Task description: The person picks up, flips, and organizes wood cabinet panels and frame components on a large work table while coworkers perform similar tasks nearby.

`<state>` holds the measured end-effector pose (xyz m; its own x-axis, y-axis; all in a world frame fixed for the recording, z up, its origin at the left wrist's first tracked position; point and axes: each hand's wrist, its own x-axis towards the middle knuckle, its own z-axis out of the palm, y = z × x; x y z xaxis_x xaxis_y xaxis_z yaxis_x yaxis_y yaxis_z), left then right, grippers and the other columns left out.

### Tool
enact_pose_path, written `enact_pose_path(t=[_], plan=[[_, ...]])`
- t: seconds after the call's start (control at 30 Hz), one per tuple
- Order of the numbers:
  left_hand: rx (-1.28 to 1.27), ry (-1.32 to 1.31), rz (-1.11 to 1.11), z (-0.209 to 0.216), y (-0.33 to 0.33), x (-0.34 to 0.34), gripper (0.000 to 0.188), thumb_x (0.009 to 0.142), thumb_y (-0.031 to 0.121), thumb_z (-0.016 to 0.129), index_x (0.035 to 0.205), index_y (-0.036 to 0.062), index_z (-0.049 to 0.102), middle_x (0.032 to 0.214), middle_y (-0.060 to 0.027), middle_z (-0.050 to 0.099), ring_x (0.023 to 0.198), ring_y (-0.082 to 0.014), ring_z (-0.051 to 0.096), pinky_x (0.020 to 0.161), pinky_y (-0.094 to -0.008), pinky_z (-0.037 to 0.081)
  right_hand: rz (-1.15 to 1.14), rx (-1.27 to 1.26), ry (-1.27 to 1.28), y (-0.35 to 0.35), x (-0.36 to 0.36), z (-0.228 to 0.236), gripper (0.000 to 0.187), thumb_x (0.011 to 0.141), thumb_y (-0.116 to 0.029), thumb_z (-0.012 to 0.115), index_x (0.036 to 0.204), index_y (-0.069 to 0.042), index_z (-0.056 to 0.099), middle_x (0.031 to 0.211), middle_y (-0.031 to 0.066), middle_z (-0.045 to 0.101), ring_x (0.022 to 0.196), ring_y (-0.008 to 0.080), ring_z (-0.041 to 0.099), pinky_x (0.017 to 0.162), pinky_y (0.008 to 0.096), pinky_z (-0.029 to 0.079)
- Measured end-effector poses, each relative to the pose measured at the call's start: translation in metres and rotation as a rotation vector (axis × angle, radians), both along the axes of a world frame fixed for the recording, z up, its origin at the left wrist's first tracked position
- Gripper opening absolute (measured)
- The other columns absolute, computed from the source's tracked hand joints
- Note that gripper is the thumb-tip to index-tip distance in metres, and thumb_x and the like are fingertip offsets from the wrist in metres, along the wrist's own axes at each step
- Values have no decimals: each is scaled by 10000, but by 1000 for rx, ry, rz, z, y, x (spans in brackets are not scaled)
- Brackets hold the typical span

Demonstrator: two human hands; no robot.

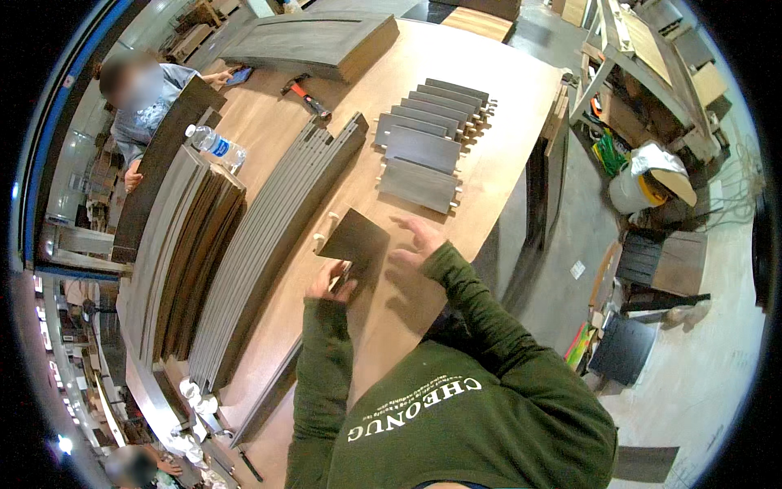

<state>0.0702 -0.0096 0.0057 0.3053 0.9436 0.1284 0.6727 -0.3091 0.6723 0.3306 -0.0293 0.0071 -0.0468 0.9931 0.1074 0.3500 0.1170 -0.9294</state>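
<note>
- Pale wooden tabletop point(515, 122), at your twelve o'clock.
- Your left hand point(330, 283) grips a dark-brown rectangular panel point(356, 234).
- Your right hand point(419, 240), open, at the panel's three o'clock.

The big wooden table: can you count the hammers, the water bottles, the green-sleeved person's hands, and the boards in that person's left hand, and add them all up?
Hammers: 1, the hammer
Water bottles: 1, the clear bottle
Green-sleeved person's hands: 2, the left hand and right hand
Boards in left hand: 1, the dark board
Total: 5
</note>
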Motion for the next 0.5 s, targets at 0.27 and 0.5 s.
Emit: enact_pose_path(t=[0.27, 0.5], plan=[[-231, 391, 190, 22, -49, -43, 343, 693, 133, 627, 1024, 95, 545, 937, -165, 583, 895, -344, 556, 750, -411, 441, 166, 267, 261, 43, -30, 46, 820, 652, -289, 765, 1308, -68, 324, 1206, 132, 488, 1120, 245, 470, 955, 344, 375], [-115, 489, 202, 22, -41, -34, 231, 660, 172, 671, 802, 52, 534, 735, -163, 561, 735, -352, 556, 638, -435, 422, -69, 472, 134, 65, -81, 92, 961, 506, -374, 835, 1235, -48, 300, 904, 88, 490, 856, 197, 517, 750, 326, 442]])
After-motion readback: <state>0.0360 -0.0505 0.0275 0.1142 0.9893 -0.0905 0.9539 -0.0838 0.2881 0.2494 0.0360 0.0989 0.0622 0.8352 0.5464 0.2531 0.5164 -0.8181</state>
